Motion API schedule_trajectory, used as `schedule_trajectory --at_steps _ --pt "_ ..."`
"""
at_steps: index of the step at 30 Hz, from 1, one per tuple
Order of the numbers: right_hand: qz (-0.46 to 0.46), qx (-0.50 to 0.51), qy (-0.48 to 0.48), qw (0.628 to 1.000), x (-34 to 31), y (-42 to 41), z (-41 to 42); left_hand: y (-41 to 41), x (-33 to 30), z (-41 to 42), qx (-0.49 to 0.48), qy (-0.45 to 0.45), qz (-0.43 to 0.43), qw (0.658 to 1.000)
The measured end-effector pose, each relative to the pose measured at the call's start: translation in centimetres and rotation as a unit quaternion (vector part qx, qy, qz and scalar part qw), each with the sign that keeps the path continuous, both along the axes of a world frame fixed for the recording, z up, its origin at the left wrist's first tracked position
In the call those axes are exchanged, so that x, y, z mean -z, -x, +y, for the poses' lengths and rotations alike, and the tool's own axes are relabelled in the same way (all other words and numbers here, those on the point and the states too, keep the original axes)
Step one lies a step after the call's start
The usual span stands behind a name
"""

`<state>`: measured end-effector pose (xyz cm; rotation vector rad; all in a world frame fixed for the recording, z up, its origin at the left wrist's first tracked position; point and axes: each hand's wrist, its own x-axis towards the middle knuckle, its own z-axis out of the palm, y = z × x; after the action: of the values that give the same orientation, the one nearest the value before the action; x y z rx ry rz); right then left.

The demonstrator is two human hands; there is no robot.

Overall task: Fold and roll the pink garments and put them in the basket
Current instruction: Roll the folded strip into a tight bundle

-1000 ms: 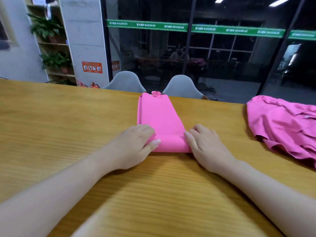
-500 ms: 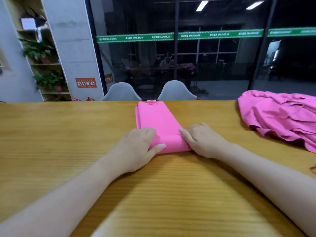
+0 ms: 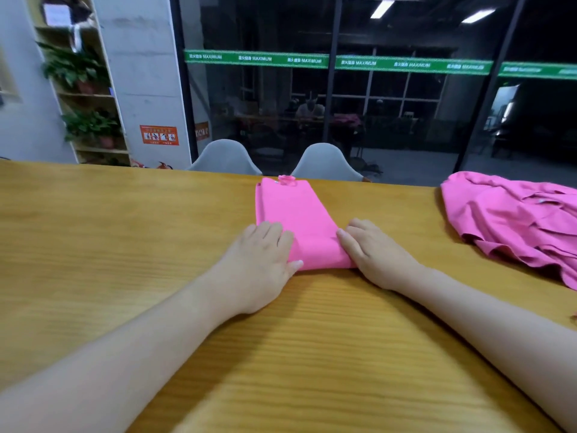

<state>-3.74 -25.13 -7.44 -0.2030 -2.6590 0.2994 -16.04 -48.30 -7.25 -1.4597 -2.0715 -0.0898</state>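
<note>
Both hands have crept a little further from the body since the earlier frames, and the rolled near end of the folded pink garment (image 3: 293, 220) has travelled with them, leaving a shorter flat strip ahead. That strip lies lengthwise on the wooden counter (image 3: 125, 232), its far end with a small ruffled trim close to the counter's far edge.

The left hand (image 3: 262, 260) covers the near left corner of the roll, fingers curled over the top and thumb tucked against the front edge, so its grip is closed lightly round the fabric. The right hand (image 3: 371, 251) sits at the near right corner, fingers bent over the roll's end; its grip also looks wrapped on the cloth, though the fingertips are partly hidden.

A heap of unfolded pink garments (image 3: 512, 220) lies well apart to the right. No basket is visible.

Risks from here, as I judge them: the two hands sit at the outer corners, so the middle of the roll is unsupported and may slacken or bulge. If one hand advances faster, the roll could skew and come out cone-shaped. The smooth counter may let the strip slide forward, toward the far edge, instead of winding up.
</note>
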Motion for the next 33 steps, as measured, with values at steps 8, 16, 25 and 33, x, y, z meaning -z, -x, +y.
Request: schedule_trajectory --at_steps 8,16,25,33 --pt "0.012 0.043 -0.14 0.989 0.6 -0.9 -0.6 1.8 -1.7 1.2 -0.01 0.033 -0.207 0.978" --pt "0.036 0.004 -0.111 0.993 0.0 -0.3 -1.3 0.8 -2.2 0.4 -0.036 0.072 -0.133 0.988" --pt "-0.014 0.023 -0.027 0.999 -0.8 -0.6 -2.3 0.9 -2.1 -0.1 -0.003 0.07 -0.126 0.99" --pt "0.028 0.093 -0.148 0.984 0.4 -2.9 -4.5 1.4 -3.2 0.0 0.003 0.118 -0.364 0.924"
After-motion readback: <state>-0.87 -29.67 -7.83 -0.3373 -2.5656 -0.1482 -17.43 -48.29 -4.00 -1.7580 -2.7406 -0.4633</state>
